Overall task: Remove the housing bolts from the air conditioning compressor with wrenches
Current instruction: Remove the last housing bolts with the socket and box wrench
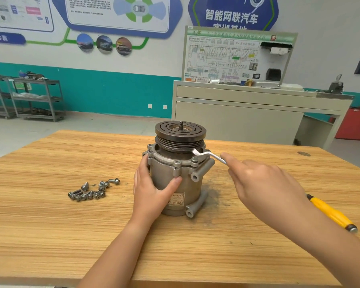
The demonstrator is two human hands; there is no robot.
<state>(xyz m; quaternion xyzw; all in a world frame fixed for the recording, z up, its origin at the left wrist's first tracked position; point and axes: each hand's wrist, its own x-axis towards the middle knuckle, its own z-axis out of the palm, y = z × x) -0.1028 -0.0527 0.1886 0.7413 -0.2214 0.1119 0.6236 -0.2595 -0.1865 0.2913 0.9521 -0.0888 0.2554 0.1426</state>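
**Compressor (176, 179) steadied on table (50, 225), wrench (209, 155) at flange bolt (194, 158)**

Compressor was stood upright near the middle of the wooden table, its dark grooved pulley (180, 132) uppermost and a label turned toward the camera. The grey housing was gripped from the left by the left hand (154, 190), with the thumb pressed across the front and the fingers wrapped round the far side. The head of the bent silver wrench was set at a bolt on the right side of the flange, just under the pulley. The other end of the wrench was grasped by the right hand (264, 183), the index finger stretched along the shank; the end of the handle was hidden under the hand. A cluster of loose bolts (92, 190) was laid on the table to the left of the compressor, well apart from it. A yellow-handled screwdriver (330, 213) was seen near the right edge, partly covered by the right forearm. Behind the table, a pale cabinet (237, 113) with a wiring-diagram board was placed against the wall, and grey shelving carts (35, 98) were stood at the far left.
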